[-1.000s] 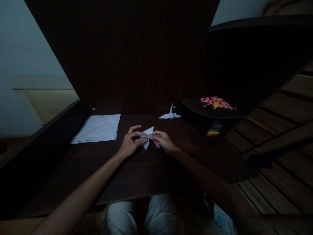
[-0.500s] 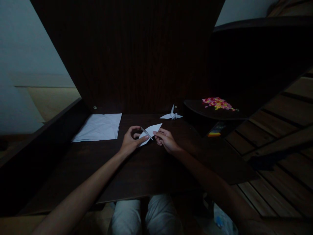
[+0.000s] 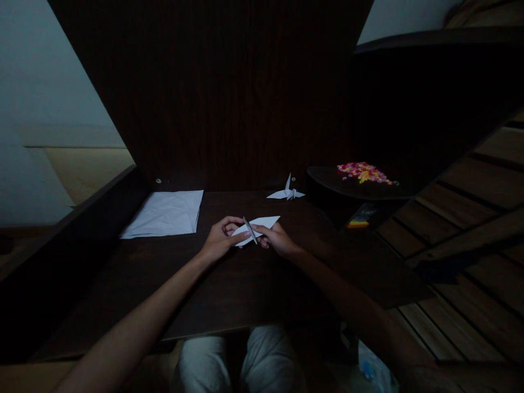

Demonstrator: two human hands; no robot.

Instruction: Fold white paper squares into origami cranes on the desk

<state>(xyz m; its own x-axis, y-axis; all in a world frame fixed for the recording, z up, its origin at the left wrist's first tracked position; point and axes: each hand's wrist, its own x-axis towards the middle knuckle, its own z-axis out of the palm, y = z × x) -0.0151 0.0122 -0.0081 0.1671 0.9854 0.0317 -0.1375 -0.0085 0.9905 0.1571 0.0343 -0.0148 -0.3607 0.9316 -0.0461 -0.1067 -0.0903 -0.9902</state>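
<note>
A folded white paper, pointed at its right end and with a narrow flap standing up across its middle, is held between both hands above the dark desk. My left hand pinches its left end, thumb on top and fingers curled behind. My right hand grips the right part, its thumb lying on the paper close to the raised flap. The fingertips under the paper are partly hidden. Beyond the hands, a finished white paper crane stands near the back panel.
White paper sheets lie stacked at the left of the desk. On a curved shelf at the right is a heap of small pink and yellow pieces. A low side wall bounds the left.
The folded paper has tilted flatter, its tip moving right and down. My right thumb has slid inward to the flap, which now stands steeper. My left hand has barely moved.
</note>
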